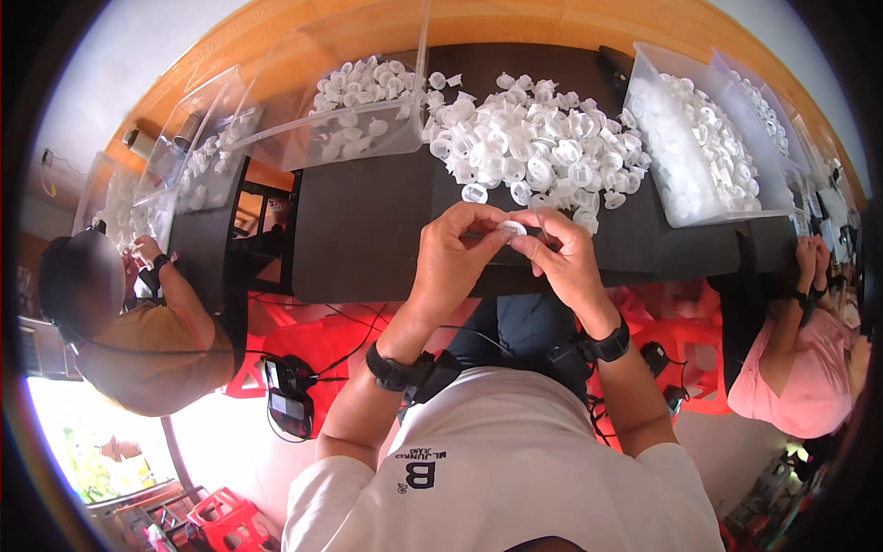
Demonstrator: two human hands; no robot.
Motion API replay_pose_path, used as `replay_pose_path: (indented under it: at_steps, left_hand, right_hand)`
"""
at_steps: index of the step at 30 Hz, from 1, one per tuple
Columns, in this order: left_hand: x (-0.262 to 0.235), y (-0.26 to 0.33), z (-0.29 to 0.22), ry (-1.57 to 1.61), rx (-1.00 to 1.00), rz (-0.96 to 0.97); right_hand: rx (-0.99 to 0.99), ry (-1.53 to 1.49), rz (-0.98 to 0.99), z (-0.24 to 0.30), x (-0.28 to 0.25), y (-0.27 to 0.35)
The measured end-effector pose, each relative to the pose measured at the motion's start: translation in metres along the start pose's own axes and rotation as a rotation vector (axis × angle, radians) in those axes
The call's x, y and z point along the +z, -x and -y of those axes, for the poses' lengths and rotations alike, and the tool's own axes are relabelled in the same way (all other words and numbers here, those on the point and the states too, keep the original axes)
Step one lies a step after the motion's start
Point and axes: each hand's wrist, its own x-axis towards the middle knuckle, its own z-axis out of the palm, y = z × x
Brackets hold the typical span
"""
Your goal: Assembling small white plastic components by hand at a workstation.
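A small round white plastic cap (512,227) is pinched between the fingertips of both my hands, just above the near part of the table. My left hand (457,247) grips its left side with thumb and forefinger. On the other side, my right hand (561,250) holds it the same way, its fingers partly hiding the piece. Right beyond my fingers spreads a heap of similar white plastic caps (543,138), piled loosely on the dark table (368,207). A few caps lie apart at the near edge of the heap.
A clear plastic bin (359,138) with white caps stands left of the heap; another bin (676,175) full of caps stands right. One person (156,340) works at the far left, another (796,368) at the far right. Red stools (694,340) and cables are below the table.
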Motion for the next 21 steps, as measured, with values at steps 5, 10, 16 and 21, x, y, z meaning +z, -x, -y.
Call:
replay_pose_path:
  at_steps: [5, 10, 16, 21]
  left_hand:
    - [0.0, 0.006, 0.007, 0.273, -0.178, 0.032]
    - [-0.001, 0.007, -0.01, -0.032, -0.018, 0.006]
    - [-0.002, 0.01, -0.016, -0.111, 0.076, 0.009]
    - [-0.004, 0.011, -0.024, -0.166, 0.116, 0.062]
  right_hand:
    - [0.018, 0.007, -0.056, 0.006, 0.004, 0.005]
    - [-0.151, 0.255, -0.07, 0.006, 0.003, 0.006]
    - [-0.328, 0.428, -0.089, 0.018, 0.002, 0.006]
    - [-0.35, 0.525, -0.082, 0.02, 0.001, 0.008]
